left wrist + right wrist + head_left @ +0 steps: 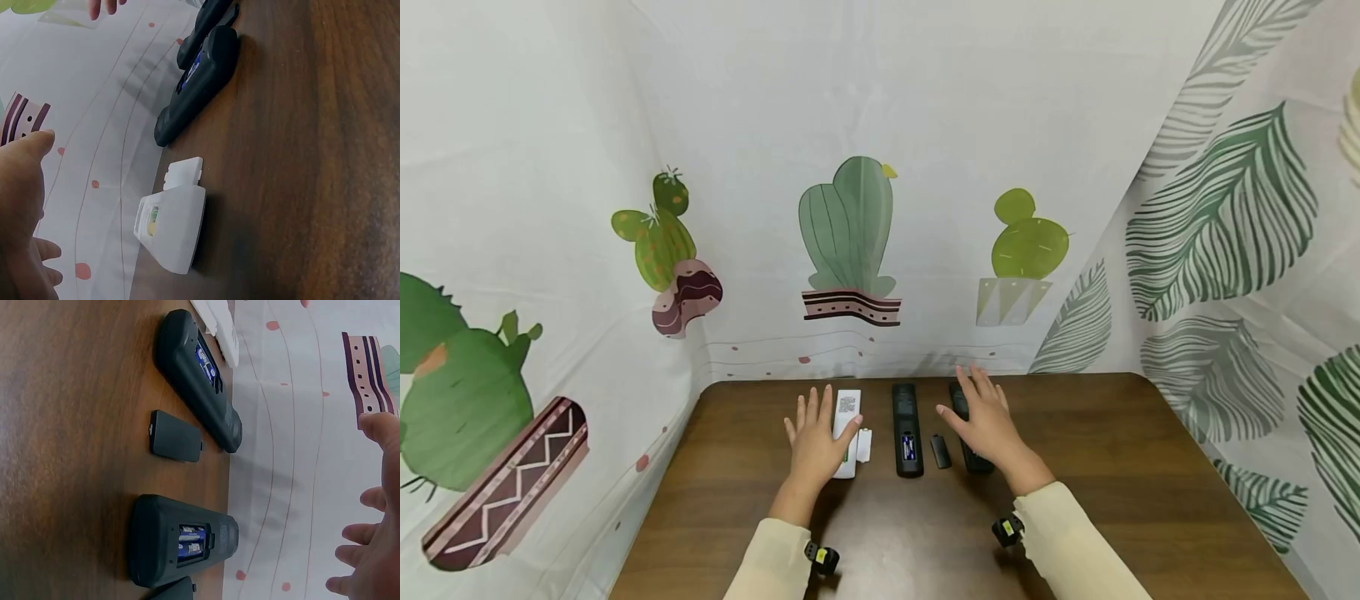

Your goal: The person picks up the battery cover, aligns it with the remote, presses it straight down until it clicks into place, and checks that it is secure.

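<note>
My left hand [814,446], fingers spread, hovers above a white remote control [847,403] lying back-up on the table. Beside that remote rests its white battery cover [864,446]. In the middle lies a black remote control [906,408] with blue batteries [909,447] showing in its uncovered compartment. A black battery cover [941,452] sits just right of it. Over a second black remote [150,544] my right hand [988,423] is held with spread fingers. Its compartment is uncovered too, with blue batteries [191,541] inside. Another black cover [178,590] shows partly beside it. Both hands hold nothing.
The brown wooden table [745,533] has rounded back corners. White cloth [925,100] printed with cacti and leaves hangs behind it and along its sides. A black wrist camera [822,558] is strapped at the left sleeve, another camera [1007,529] at the right.
</note>
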Demonstrator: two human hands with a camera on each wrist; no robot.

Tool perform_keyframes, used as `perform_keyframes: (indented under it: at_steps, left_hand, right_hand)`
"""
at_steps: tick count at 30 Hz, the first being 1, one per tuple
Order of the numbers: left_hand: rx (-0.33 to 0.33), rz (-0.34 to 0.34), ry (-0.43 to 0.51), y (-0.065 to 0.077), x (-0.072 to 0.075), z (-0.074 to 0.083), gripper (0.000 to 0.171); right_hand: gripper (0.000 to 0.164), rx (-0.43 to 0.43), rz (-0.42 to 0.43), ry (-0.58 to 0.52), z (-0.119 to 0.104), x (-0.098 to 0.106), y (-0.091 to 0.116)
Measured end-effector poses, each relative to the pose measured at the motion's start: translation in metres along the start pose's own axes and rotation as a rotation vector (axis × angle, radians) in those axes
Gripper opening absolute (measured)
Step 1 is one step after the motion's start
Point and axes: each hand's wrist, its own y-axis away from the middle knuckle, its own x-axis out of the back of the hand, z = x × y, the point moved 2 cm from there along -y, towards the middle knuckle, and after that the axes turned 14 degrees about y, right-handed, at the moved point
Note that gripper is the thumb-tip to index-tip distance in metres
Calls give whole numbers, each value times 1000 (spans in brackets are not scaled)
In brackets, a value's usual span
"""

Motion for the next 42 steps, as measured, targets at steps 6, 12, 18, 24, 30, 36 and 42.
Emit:
perform_keyframes:
  at_steps: [6,12,18,24,30,36,42]
  left_hand:
    - [4,13,25,2,0,-2,91]
    - [-18,15,26,2,-3,-7,87]
    - [-5,-19,27,5,-5,-11,89]
    - [-7,18,71,9,-7,-14,86]
    - [10,23,106,10,-12,-15,86]
    - [19,35,103,10,-15,-15,84]
    - [37,39,99,9,-16,-18,82]
  right_hand:
    - [82,30,-19,-31,-4,-2,1]
    - [81,43,-24,-34,-8,-6,1]
    - [80,53,-30,-64,-13,-9,4]
    - [75,97,-39,-72,-22,-12,6]
    - [70,101,-66,-74,-27,-17,8]
    - [70,92,-105,-71,-31,-21,6]
    - [70,86,-119,-89,-35,-24,6]
